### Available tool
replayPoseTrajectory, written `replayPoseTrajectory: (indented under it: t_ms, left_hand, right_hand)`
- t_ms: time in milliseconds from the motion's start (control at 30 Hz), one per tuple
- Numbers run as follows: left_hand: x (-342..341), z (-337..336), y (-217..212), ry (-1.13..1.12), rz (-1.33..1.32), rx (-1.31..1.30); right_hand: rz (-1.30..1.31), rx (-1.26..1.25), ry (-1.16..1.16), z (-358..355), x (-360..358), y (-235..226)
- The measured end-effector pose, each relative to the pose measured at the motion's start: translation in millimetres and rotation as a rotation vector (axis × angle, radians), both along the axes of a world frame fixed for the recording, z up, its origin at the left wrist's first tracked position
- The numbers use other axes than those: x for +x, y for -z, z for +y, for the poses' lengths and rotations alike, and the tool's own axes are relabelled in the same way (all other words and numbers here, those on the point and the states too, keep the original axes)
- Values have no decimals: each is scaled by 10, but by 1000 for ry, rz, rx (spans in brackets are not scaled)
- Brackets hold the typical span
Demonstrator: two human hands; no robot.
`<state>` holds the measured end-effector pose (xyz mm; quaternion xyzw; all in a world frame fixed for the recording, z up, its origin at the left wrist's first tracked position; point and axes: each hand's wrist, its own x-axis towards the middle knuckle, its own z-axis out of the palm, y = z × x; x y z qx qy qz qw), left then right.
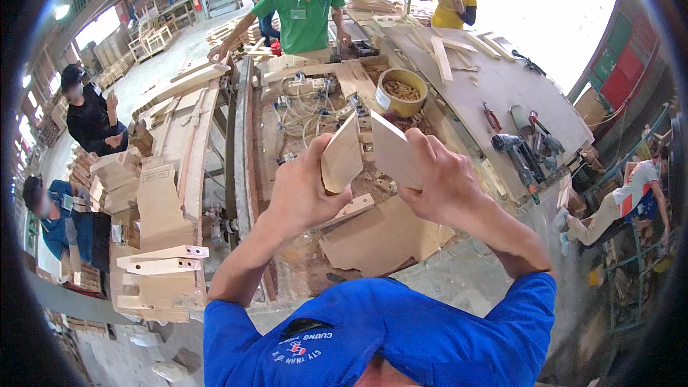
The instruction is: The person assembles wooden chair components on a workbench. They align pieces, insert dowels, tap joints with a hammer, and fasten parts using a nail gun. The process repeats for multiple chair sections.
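My left hand (307, 185) grips a pale wooden piece (342, 159) with an angled end, fingers behind it and thumb along its lower edge. My right hand (446, 180) is closed on a second pale wooden piece (394, 150), tilted the other way. The two pieces stand close together in a V, held above the workbench. Small light-wood bits show in the narrow gap between them; I cannot tell whether they join the pieces. Just beyond my right hand stands a yellow round tub (410, 107) of wooden dowels.
Clear hoses and fittings (304, 111) lie on the bench beyond my hands. Cardboard (387, 240) lies nearer me. Power tools (517, 161) and red-handled pliers (491, 117) rest on the right-hand table. Drilled wooden parts (163, 259) sit at left. A person in green (307, 18) stands opposite.
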<state>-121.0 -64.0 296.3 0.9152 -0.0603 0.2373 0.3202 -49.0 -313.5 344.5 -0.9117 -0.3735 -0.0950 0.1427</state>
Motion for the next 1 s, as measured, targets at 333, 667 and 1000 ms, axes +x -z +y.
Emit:
replayPoseTrajectory:
  t_ms: [333, 667, 1000]
  left_hand:
    - [-14, 119, -138, 101, 111, -34]
    - [267, 241, -46, 63, -6, 44]
    - [836, 320, 193, -137, -456, 438]
  right_hand:
    - [55, -142, -68, 129, 0, -211]
    - [77, -28, -94, 308, 257, -161]
    - [264, 772, 290, 711, 1195, 1165]
